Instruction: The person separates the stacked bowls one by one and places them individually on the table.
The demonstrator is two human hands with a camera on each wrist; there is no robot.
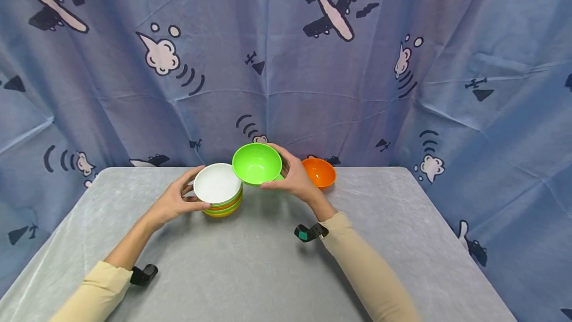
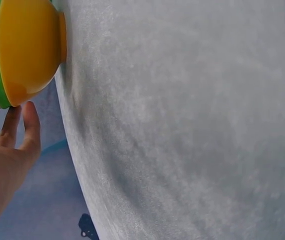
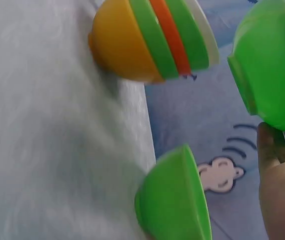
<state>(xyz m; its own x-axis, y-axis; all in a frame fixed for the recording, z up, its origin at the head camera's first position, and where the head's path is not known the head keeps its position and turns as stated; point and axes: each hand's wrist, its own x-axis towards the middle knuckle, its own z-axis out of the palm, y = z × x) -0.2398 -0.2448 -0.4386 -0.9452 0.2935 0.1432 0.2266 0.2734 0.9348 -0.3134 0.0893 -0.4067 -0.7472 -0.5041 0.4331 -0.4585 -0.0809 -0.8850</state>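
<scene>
A stack of bowls (image 1: 225, 209) stands left of centre near the table's far edge: yellow at the bottom, then green, orange and green, with a white bowl (image 1: 217, 184) on top. My left hand (image 1: 174, 201) holds the stack's left side, thumb in front and fingers behind. In the left wrist view, fingertips touch the yellow bowl (image 2: 30, 50) near its rim. Right of the stack, my right hand (image 1: 295, 178) grips a bright green bowl (image 1: 256, 163) by its right side, raised and tilted so its inside shows. The right wrist view shows this bowl apart from the stack.
Another green bowl (image 3: 170, 200) sits on the table in the right wrist view; the head view mostly hides it. An orange bowl (image 1: 319, 173) stands right of my right hand. The grey-covered table (image 1: 250, 272) ends at a blue patterned curtain (image 1: 286, 63).
</scene>
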